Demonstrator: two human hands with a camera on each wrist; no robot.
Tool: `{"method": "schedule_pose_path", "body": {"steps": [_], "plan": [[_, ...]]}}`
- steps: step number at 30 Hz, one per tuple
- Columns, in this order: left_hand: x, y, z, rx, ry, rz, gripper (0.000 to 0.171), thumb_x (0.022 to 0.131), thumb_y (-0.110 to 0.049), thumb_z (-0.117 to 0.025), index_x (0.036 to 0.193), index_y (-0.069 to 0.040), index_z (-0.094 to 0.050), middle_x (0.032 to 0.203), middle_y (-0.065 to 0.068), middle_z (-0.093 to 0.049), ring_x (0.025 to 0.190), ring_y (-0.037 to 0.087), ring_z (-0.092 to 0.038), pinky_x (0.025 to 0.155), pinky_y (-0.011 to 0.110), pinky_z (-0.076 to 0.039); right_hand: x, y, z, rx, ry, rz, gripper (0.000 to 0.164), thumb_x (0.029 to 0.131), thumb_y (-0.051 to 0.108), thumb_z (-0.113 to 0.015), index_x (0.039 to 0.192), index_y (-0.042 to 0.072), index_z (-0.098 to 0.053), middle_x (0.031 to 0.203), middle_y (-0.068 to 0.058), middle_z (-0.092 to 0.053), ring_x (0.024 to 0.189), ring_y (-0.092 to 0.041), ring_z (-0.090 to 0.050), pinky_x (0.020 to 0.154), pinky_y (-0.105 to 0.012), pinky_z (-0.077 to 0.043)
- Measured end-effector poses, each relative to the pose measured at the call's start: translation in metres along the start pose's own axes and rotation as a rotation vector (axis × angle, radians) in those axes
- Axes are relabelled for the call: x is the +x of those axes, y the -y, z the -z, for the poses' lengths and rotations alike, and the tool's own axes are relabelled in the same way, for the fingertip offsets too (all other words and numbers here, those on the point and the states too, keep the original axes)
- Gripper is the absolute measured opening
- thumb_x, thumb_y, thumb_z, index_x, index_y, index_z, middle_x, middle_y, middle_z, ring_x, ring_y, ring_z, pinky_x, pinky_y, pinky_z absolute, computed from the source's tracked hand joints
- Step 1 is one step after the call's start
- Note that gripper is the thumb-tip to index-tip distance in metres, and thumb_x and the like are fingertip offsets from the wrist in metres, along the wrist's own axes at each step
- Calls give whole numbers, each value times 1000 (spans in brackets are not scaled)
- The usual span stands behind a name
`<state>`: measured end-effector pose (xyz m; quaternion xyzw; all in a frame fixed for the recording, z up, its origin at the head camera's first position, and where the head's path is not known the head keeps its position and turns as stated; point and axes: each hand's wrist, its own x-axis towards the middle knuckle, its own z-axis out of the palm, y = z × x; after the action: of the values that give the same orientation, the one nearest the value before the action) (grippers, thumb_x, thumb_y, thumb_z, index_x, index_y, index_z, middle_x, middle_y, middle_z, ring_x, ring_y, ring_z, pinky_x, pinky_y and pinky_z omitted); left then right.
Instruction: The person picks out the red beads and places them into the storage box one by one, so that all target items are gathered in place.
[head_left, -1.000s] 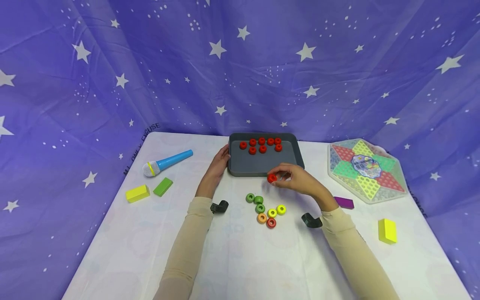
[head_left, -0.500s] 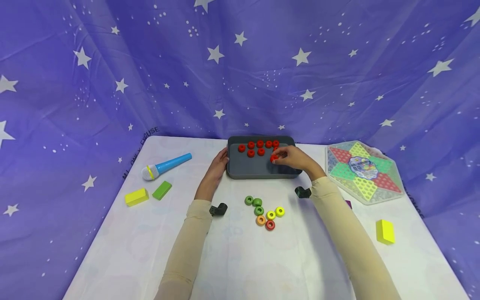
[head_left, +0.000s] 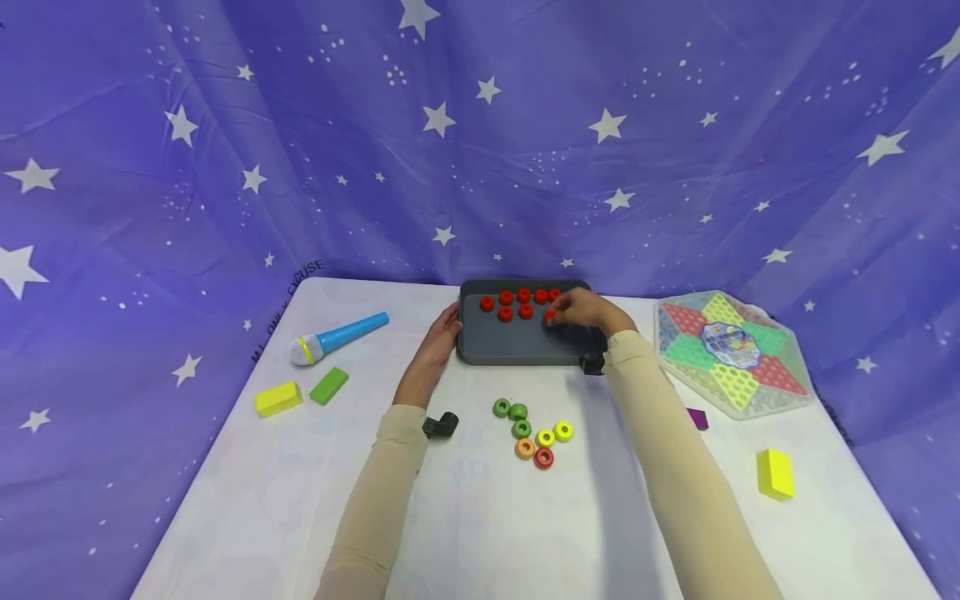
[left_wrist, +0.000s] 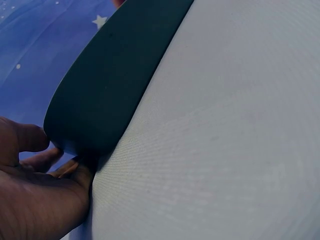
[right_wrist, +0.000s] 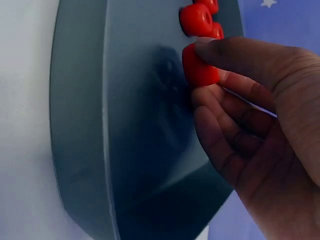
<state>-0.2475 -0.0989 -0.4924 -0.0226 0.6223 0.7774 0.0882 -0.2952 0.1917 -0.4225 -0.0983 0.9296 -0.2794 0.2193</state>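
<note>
In the head view, a dark grey tray [head_left: 510,343] at the back of the table holds several red beads [head_left: 506,314] in its far part. My right hand [head_left: 588,310] is over the tray's right half. Its thumb and fingertips pinch a red bead [right_wrist: 199,67] close over the tray floor, beside other red beads [right_wrist: 196,20] in the right wrist view. My left hand [head_left: 438,342] holds the tray's left side. In the left wrist view, its thumb [left_wrist: 32,138] lies at the tray's rounded corner and its other fingers bend in at the lower edge.
Nearer me lie loose green beads [head_left: 521,429], yellow beads [head_left: 563,431], an orange bead [head_left: 526,448] and a red one. Leftward are a toy microphone [head_left: 341,337], a yellow block [head_left: 278,399] and a green block [head_left: 328,386]. Rightward are a star-patterned game board [head_left: 733,354], purple [head_left: 698,418] and yellow blocks [head_left: 776,474].
My right hand has carried the red bead from in front of the tray's near edge to over its floor, close to the other red beads. The left hand stays at the tray's side.
</note>
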Motion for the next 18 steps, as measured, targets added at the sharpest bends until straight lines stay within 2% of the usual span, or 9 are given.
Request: {"method": "schedule_pose_path", "body": {"steps": [4,10,18], "plan": [[-1,0,0,13,3,-6,53,100,1,-35,152,-6,-27,157,13,-27,145,22,-25,117,38,-22,3,-3,0,32,-14,-23,40,89,31,-68,122,8,-63,119,-10,-60,105,-27,-51,96,-45,-43],[-2,1,-1,8,12,-11,53,100,2,-35,152,-5,-26,157,15,-27,144,25,-25,117,41,-22,8,-4,-4,65,-48,15,33,88,27,-70,114,7,-67,106,-8,-64,95,-24,-54,84,-36,-44],[-9,-1,0,46,-14,7,53,100,-1,-37,152,-9,-28,157,12,-29,145,23,-25,117,40,-23,17,3,-13,15,-52,30,33,87,22,-72,116,7,-68,111,-7,-66,97,-21,-55,89,-36,-45]]}}
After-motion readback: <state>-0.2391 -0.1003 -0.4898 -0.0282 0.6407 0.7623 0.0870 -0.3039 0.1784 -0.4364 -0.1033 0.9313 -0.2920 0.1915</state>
